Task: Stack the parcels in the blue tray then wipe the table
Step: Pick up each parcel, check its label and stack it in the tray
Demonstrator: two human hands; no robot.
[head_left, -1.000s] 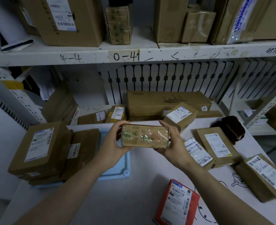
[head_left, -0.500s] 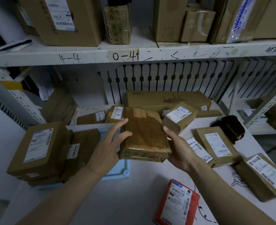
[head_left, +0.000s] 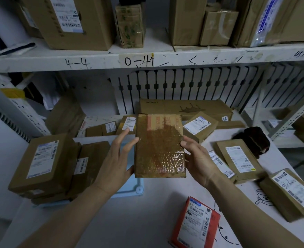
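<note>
Brown parcel [head_left: 159,145], left fingers [head_left: 128,143] spread against one edge, right fingers [head_left: 186,143] gripping the opposite edge

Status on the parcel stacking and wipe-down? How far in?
Done: several brown cardboard parcels sit stacked on the pale blue tray. In hand: a bubble-wrapped brown parcel, gripped by the right hand with the left hand against its other side, next to the stack. Left: the labelled brown parcels and the red parcel lying on the white table, then the wipe, not yet begun.
</note>
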